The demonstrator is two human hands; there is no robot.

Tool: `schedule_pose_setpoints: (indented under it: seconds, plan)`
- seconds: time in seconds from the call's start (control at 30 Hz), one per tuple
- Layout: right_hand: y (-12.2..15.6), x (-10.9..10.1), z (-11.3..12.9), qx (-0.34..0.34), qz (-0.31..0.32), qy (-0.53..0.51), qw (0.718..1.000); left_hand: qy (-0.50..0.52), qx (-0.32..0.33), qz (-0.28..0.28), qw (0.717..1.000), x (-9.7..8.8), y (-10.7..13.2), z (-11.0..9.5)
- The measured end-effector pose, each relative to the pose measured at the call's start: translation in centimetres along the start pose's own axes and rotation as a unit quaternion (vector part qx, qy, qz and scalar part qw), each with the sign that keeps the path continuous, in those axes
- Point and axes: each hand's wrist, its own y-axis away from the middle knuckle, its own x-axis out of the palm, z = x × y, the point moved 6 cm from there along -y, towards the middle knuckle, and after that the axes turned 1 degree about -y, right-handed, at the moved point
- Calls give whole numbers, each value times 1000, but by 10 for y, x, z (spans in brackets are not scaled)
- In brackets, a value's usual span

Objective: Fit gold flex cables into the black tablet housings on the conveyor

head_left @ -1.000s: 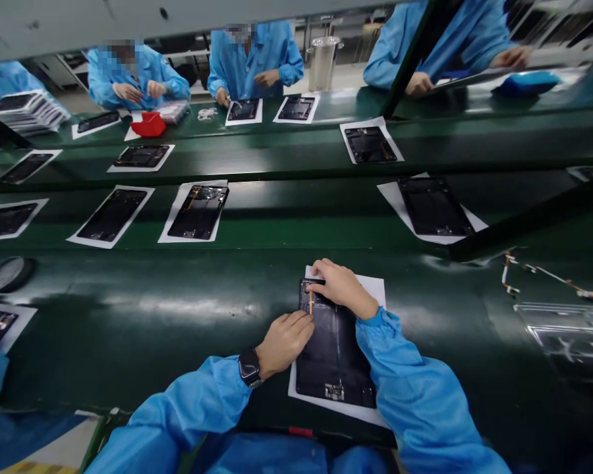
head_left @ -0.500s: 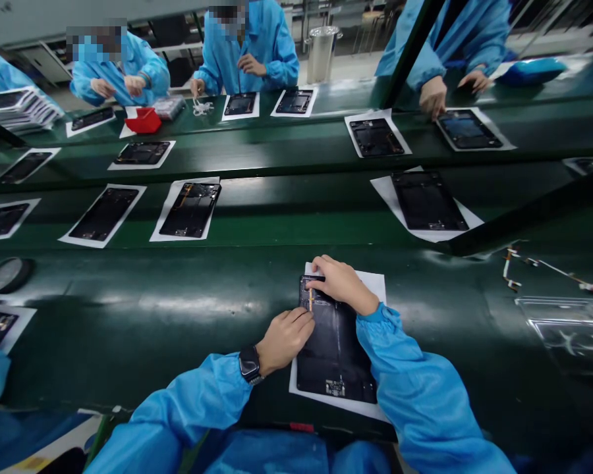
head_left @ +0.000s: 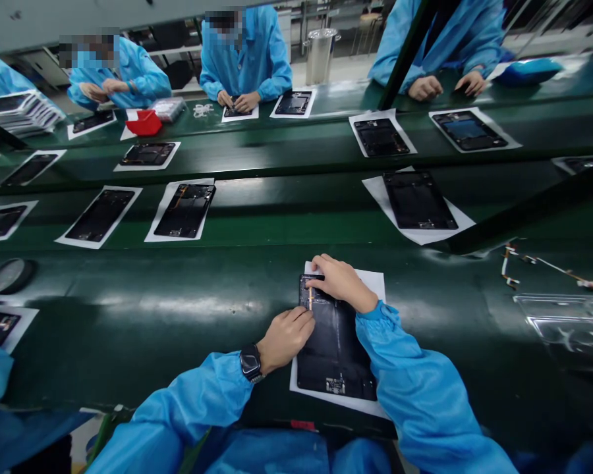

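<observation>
Before me a black tablet housing (head_left: pixel 337 342) lies on a white sheet (head_left: pixel 373 280), its upper part partly covered by my hands. A narrow orange-and-white flex cable (head_left: pixel 310 297) runs along the housing's upper left. My left hand (head_left: pixel 287 337), with a watch on the wrist, has its fingertips closed at the cable's lower end by the housing's left edge. From the right, my right hand (head_left: pixel 343 283) reaches over the top of the housing, thumb and fingers pinched at the cable's upper end. The fingertips partly hide both cable ends.
More flex cables (head_left: pixel 508 266) and a clear plastic tray (head_left: pixel 563 322) lie at the right. A round black dish (head_left: pixel 10 276) is at the left. Several tablet housings on sheets (head_left: pixel 185 209) line the belt beyond. A dark post (head_left: pixel 528 214) slants at the right. Co-workers (head_left: pixel 244 59) sit opposite.
My hands stay at the same spots on the flex cable. Across the belt, one co-worker's hands have come down onto a housing, and another's hand has left the housing at right.
</observation>
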Motion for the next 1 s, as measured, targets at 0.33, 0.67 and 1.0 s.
schedule_pose_setpoints:
  seconds: [0.33,0.67,1.0]
  plan:
    - [9,-13,8,-37,21,-92,995,36,-27,40,998,-1,-2,4]
    - [48,-34,6,18,12,-263,965,39,-7,80,996,-8,3,9]
    - [109,-5,26,60,-28,-185,980,156,-14,54,986,-16,16,14]
